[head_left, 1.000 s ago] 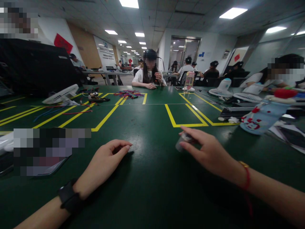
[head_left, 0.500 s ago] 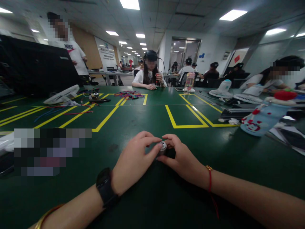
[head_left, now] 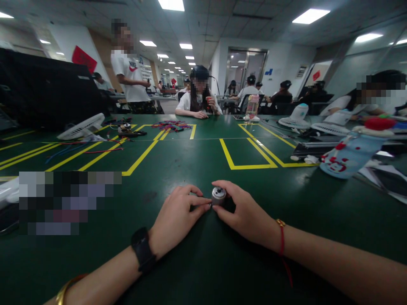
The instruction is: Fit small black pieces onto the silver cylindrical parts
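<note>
A small grey metal cylinder [head_left: 218,196] stands upright on the green table, with dark holes in its silver top. It looks like a small motor. My right hand [head_left: 238,203] curls round its right side, thumb in front and forefinger behind. Low at the cylinder's left, my left hand [head_left: 179,209] has its thumb and forefinger pressed together. A tiny bit of something shows at those fingertips, too small to name. Whether the left fingers touch the cylinder, I cannot tell.
Yellow tape lines mark the green table [head_left: 178,163]. Ahead lies a pile of coloured wires [head_left: 174,126]. White fans [head_left: 82,126] and a light blue bottle [head_left: 345,156] stand at the sides. Across the table sits a person [head_left: 199,99]; another person [head_left: 130,72] stands behind at left.
My left fingers have moved off the cylinder's top, down to its lower left side. The cylinder sits slightly further right, its top uncovered. The standing person has moved right.
</note>
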A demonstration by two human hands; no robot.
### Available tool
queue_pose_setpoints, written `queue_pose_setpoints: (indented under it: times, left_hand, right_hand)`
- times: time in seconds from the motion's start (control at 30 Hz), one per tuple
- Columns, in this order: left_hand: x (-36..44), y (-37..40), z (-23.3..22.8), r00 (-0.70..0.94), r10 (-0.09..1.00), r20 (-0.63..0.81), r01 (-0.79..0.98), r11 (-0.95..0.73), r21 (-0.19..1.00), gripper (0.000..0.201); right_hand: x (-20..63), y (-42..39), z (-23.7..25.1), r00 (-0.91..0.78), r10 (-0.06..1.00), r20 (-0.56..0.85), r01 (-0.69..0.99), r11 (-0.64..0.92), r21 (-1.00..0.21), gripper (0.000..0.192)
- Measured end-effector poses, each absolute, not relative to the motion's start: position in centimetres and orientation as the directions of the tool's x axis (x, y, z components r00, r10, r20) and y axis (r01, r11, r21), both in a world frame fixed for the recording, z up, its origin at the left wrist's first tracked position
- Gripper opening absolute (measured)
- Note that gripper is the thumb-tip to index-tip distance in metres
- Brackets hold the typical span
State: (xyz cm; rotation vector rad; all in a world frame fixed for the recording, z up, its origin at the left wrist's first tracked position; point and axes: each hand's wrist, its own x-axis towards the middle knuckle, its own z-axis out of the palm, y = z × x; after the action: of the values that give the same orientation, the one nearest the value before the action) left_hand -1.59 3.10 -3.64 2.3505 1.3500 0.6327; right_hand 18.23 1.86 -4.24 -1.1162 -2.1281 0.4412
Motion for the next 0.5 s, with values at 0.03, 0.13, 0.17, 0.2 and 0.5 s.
queue_pose_setpoints:
  times: [0.03,0.13,0.17,0.2,0.5]
  left_hand:
    - [-1.7,3.1,-3.6,0.444,0.875,0.194,0.707,-0.475,0.524,0.024]
    - [-3.3,2.9,-2.9,0.396,0.903,0.168,0.685,-0.413,0.601,0.031]
    - [-4.2,2.9,-2.7,0.363,0.918,0.158,0.684,-0.378,0.624,0.034]
    - [-5.2,2.8,-2.6,0.325,0.934,0.145,0.686,-0.339,0.644,0.037]
    - [-9.8,2.4,-3.0,0.150,0.989,0.000,0.674,-0.103,0.731,0.041]
  right_hand:
    - [18.4,1.8,-4.2,-0.403,0.815,0.417,0.596,0.579,-0.556,0.047]
    - [20.4,1.8,-3.9,-0.354,0.830,0.431,0.663,0.548,-0.511,0.045]
    - [21.7,1.8,-3.8,-0.304,0.843,0.443,0.703,0.513,-0.493,0.045]
    - [23.3,1.8,-3.7,-0.237,0.857,0.457,0.750,0.461,-0.474,0.046]
    - [41.1,-1.1,-3.9,0.354,0.874,0.332,0.926,-0.279,-0.253,0.060]
